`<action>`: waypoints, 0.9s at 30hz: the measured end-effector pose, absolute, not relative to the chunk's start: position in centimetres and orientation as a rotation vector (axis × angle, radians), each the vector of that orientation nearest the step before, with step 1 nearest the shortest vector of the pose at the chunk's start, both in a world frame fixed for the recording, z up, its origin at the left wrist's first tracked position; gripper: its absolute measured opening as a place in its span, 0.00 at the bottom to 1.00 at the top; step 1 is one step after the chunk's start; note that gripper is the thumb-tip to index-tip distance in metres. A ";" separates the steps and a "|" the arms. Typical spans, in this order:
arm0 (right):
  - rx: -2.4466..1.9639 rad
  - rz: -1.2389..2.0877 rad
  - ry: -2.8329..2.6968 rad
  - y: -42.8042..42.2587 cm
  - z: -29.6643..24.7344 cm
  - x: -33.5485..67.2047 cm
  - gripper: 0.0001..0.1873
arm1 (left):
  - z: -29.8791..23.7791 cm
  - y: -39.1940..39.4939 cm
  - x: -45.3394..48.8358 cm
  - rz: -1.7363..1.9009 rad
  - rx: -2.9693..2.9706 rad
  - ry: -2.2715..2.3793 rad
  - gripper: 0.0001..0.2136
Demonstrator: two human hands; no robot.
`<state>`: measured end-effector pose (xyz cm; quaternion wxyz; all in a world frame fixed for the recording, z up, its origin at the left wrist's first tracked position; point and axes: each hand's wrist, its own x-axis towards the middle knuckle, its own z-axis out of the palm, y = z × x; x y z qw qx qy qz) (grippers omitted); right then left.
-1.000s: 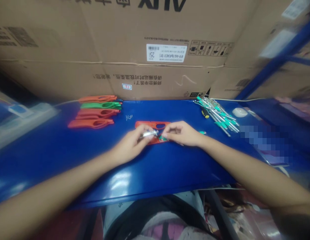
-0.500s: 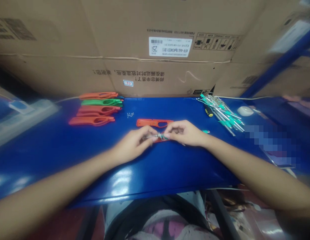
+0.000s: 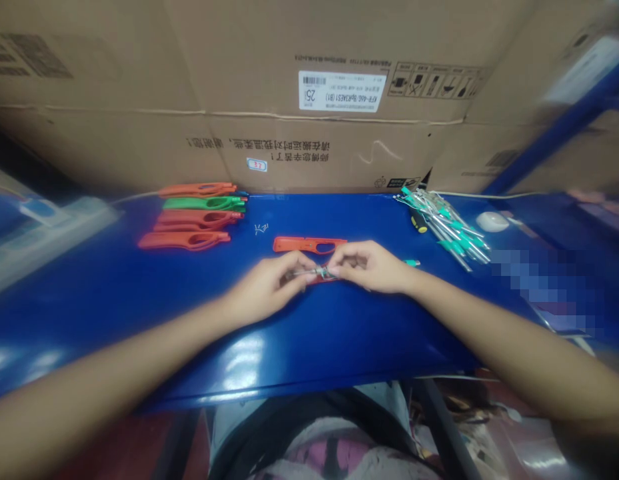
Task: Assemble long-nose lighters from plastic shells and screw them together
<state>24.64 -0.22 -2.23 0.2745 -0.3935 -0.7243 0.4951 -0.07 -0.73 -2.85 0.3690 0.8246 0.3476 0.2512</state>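
My left hand [image 3: 272, 283] is closed, its thumb and fingers pinching a thin metal piece [image 3: 305, 272]. Just opposite, my right hand [image 3: 372, 268] pinches a small pale green part [image 3: 325, 272] with bent fingertips. The two pieces meet between my hands, and I cannot tell whether they are joined. Beneath the fingertips a red plastic shell [image 3: 332, 277] shows in part, mostly hidden by the hands. Right behind them lies an orange-red half shell of a lighter handle [image 3: 292, 245], open side up, with an oval hole.
Several orange, red and green lighter handles [image 3: 189, 240] lie stacked at the left, near small white wire-like bits [image 3: 260, 229]. At the right are a pile of metal tubes with green ends [image 3: 452, 230], a black-yellow screwdriver handle [image 3: 418, 221] and a white mouse [image 3: 492, 221]. Cardboard [image 3: 264, 80] stands behind.
Both hands stay in nearly the same place. Only the small parts between the fingertips have shifted slightly.
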 end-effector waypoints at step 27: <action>-1.074 1.208 -2.088 -0.1 -2.8 24.7 0.15 | -3.3 -0.8 0.0 0.651 2.095 0.890 0.11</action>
